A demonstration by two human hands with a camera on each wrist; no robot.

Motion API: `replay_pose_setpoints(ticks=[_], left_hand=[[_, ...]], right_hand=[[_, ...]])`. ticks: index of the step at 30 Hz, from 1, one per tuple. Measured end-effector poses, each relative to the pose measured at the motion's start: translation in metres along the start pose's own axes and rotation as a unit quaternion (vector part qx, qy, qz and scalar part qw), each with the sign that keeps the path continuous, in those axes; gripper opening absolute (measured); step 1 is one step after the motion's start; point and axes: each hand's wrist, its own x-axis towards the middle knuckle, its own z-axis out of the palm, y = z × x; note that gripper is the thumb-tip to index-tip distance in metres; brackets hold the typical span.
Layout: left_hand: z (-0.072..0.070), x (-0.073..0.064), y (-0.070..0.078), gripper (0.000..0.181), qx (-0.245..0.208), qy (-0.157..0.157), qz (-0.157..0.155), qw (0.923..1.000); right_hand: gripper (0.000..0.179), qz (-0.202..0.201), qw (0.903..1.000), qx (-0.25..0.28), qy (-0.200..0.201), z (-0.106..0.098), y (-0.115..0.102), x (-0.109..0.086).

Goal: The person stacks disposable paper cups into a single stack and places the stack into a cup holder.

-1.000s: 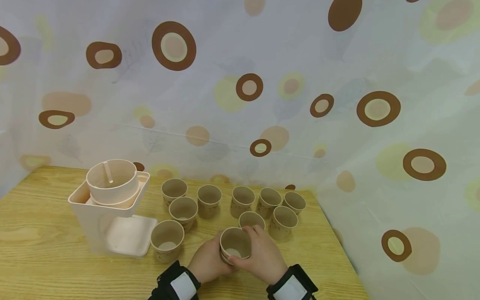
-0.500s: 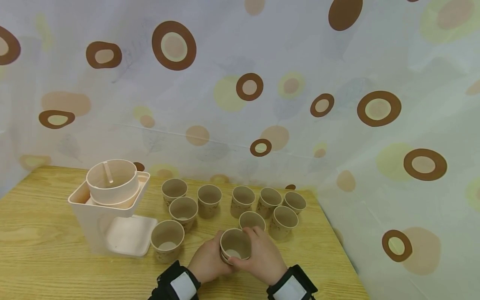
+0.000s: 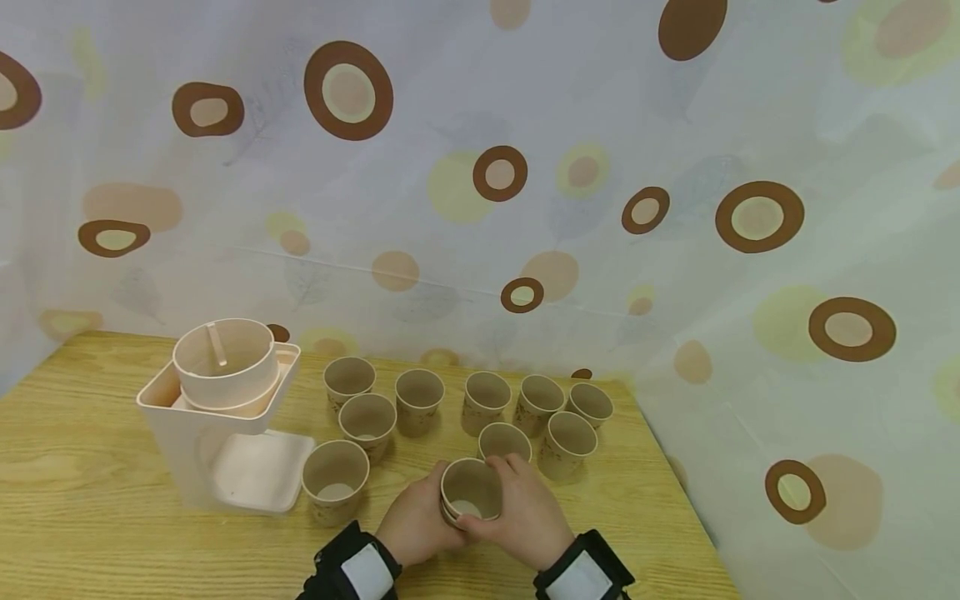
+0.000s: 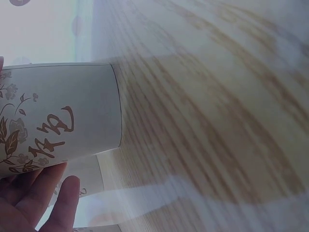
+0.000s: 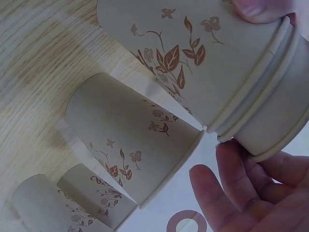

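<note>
A nested stack of beige paper cups (image 3: 471, 487) stands on the table at the front middle, between both hands. My left hand (image 3: 420, 518) curls round its lower left side. With thumb and fingers, my right hand (image 3: 528, 510) pinches the upper cup near its rim. Seen from the right wrist, the stack (image 5: 207, 63) shows close-set rims and the top cup sticking out, with the right fingers (image 5: 231, 179) at its edge. In the left wrist view, the outer cup (image 4: 63, 113) has brown floral print and lettering, its base at the wooden surface. Behind the right fingers stands a single cup (image 3: 502, 437), partly hidden.
Several upright paper cups stand in a loose arc behind the hands, from the near-left cup (image 3: 335, 483) to a far-right cup (image 3: 590, 403). Left of them is a pale plastic container (image 3: 176, 454) with a round tub (image 3: 225, 379) on top. A patterned curtain (image 3: 480, 208) borders the table.
The top cup's rim sits very slightly lower in the head view than a second ago. Both hands keep nearly the same place and hold; the other cups have not moved.
</note>
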Motion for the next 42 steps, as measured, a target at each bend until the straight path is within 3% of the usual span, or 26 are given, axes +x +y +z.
replay_pose_setpoints(ticks=[23, 42], left_hand=[[-0.0003, 0.0006, 0.0004, 0.072, 0.011, -0.005, -0.007, 0.9999], [-0.0018, -0.0004, 0.0006, 0.071, 0.003, -0.001, 0.009, 1.0000]], right_hand=[[0.069, 0.008, 0.9999, -0.002, -0.015, 0.0023, 0.0022, -0.0005], [0.077, 0.021, 0.9995, 0.006, -0.024, 0.0060, 0.0056, -0.0014]])
